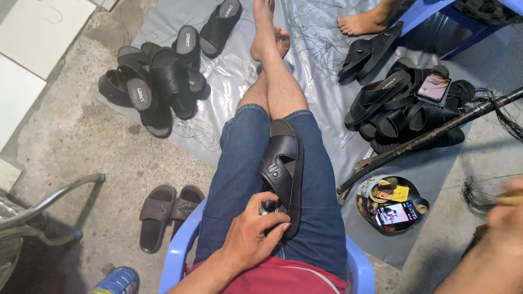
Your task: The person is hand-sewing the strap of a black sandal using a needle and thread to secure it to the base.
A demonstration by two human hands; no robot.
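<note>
I sit on a blue plastic chair [174, 250] with my legs crossed, in blue jeans. A black leather sandal [283, 163] lies along my thigh, sole side down. My left hand [253, 234] grips the sandal's near end, fingers curled over its edge. A thin thread [316, 207] runs from there toward the right. My right hand [506, 215] is at the far right edge, blurred, closed around a pale thin tool and the thread's end, well away from the sandal.
Piles of black sandals lie on a grey plastic sheet [327, 65], one at the left [158, 81] and one at the right [397, 103] with a phone [434, 87] on it. A round tin [392, 209], a long dark rod [436, 133], brown slides [169, 212] and another person's foot [362, 23] are nearby.
</note>
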